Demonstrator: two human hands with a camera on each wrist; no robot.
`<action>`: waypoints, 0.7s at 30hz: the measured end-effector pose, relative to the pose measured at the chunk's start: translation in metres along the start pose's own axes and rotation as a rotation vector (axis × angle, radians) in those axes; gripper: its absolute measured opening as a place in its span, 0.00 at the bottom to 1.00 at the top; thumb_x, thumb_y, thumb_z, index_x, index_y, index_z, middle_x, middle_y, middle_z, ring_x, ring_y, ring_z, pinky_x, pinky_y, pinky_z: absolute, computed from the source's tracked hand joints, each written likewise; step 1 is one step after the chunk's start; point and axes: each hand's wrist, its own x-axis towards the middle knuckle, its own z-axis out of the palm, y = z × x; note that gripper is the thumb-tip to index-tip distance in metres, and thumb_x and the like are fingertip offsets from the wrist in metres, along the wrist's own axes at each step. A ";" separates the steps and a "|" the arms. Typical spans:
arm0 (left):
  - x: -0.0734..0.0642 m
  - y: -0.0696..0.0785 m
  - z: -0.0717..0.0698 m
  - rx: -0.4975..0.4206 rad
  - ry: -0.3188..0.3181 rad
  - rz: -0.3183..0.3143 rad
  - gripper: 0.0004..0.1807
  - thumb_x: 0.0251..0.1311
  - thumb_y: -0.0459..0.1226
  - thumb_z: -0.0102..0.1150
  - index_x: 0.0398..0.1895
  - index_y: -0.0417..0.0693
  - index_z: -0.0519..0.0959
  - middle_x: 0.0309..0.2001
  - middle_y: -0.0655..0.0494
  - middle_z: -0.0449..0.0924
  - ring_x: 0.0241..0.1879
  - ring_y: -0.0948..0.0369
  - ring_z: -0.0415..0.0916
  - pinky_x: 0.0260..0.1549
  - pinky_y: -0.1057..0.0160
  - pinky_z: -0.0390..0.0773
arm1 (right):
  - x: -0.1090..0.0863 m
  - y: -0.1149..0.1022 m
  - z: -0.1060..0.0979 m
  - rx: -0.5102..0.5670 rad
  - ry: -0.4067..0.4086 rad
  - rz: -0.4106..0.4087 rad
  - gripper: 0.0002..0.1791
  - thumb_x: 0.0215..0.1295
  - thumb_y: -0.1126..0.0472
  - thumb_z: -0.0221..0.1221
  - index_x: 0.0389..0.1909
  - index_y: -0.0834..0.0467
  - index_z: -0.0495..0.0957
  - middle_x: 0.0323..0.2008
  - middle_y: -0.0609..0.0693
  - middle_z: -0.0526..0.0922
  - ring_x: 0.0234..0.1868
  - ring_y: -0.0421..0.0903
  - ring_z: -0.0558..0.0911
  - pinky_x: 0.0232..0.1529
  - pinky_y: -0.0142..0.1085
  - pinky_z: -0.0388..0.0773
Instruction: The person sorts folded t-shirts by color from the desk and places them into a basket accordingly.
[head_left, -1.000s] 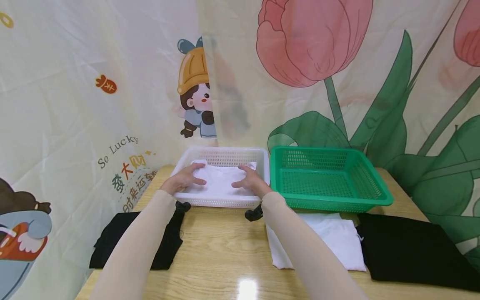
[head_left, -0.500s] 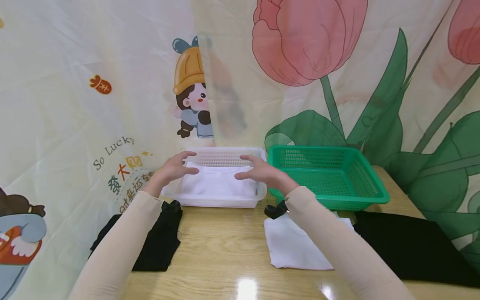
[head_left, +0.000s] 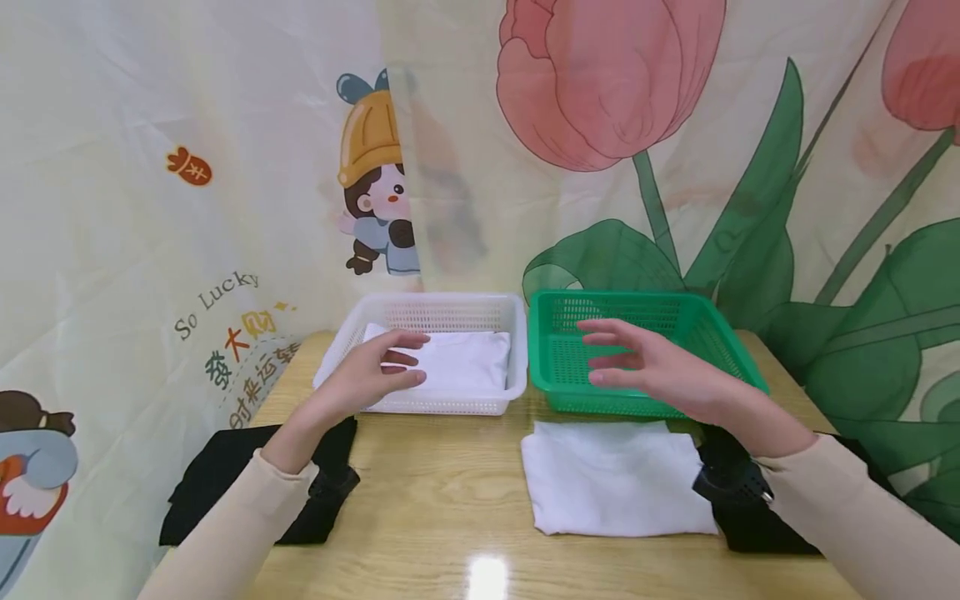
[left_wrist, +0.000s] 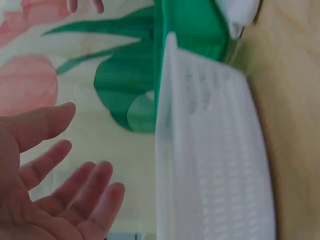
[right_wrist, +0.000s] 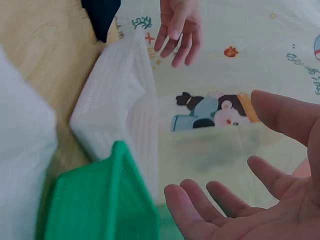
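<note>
In the head view a folded white cloth (head_left: 465, 360) lies inside the white plastic basket (head_left: 517, 333). My left hand (head_left: 367, 375) hovers above the front left of that basket, fingers loosely spread and holding nothing. Over the green basket (head_left: 547, 367) floats my right hand (head_left: 660, 371), its fingers relaxed and apart. Both wrist views show the palms bare: the left hand (left_wrist: 65, 190) beside the white basket's wall (left_wrist: 220, 165), the right hand (right_wrist: 250, 200) above the green basket's corner (right_wrist: 105, 195). The green basket holds nothing visible.
In front of the green basket lies a folded white garment (head_left: 615, 483). A black folded garment (head_left: 772, 529) sits to its right, partly hidden by the right forearm. Another black garment (head_left: 217, 475) lies at the left on the wooden table (head_left: 435, 500). A printed curtain (head_left: 465, 167) hangs behind.
Both hands have come up out of the white basket, leaving the white cloth there. The right hand has swung right over the green basket; the left stays near the white one.
</note>
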 end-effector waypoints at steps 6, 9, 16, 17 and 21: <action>-0.020 0.000 0.036 -0.109 -0.065 -0.007 0.28 0.68 0.41 0.73 0.70 0.58 0.77 0.69 0.54 0.77 0.63 0.46 0.79 0.57 0.55 0.83 | -0.047 0.041 -0.015 -0.002 0.018 0.037 0.39 0.80 0.55 0.61 0.84 0.51 0.54 0.80 0.62 0.61 0.76 0.70 0.66 0.65 0.54 0.79; -0.022 -0.001 0.054 -0.151 -0.112 0.005 0.27 0.69 0.39 0.71 0.70 0.58 0.76 0.69 0.49 0.76 0.62 0.47 0.80 0.60 0.56 0.82 | -0.065 0.065 -0.023 0.015 0.034 0.062 0.37 0.81 0.56 0.58 0.84 0.53 0.54 0.80 0.63 0.61 0.75 0.67 0.69 0.59 0.41 0.81; -0.025 -0.008 0.091 -0.260 -0.244 -0.030 0.29 0.71 0.40 0.70 0.73 0.51 0.74 0.69 0.45 0.75 0.63 0.46 0.78 0.57 0.55 0.83 | -0.091 0.115 -0.029 0.122 0.000 0.203 0.42 0.83 0.56 0.56 0.86 0.57 0.43 0.81 0.69 0.51 0.67 0.39 0.78 0.58 0.37 0.82; -0.026 -0.010 0.096 -0.276 -0.265 -0.042 0.30 0.71 0.40 0.70 0.74 0.51 0.73 0.69 0.43 0.74 0.64 0.45 0.78 0.57 0.55 0.83 | -0.092 0.120 -0.029 0.140 -0.009 0.226 0.43 0.83 0.56 0.56 0.86 0.58 0.41 0.81 0.71 0.50 0.69 0.44 0.77 0.59 0.39 0.82; -0.027 -0.016 0.116 -0.336 -0.328 -0.087 0.33 0.71 0.40 0.70 0.76 0.52 0.70 0.71 0.37 0.71 0.63 0.47 0.78 0.56 0.53 0.83 | -0.098 0.137 -0.026 0.180 -0.044 0.319 0.47 0.83 0.54 0.55 0.85 0.62 0.35 0.79 0.77 0.46 0.72 0.65 0.72 0.62 0.48 0.82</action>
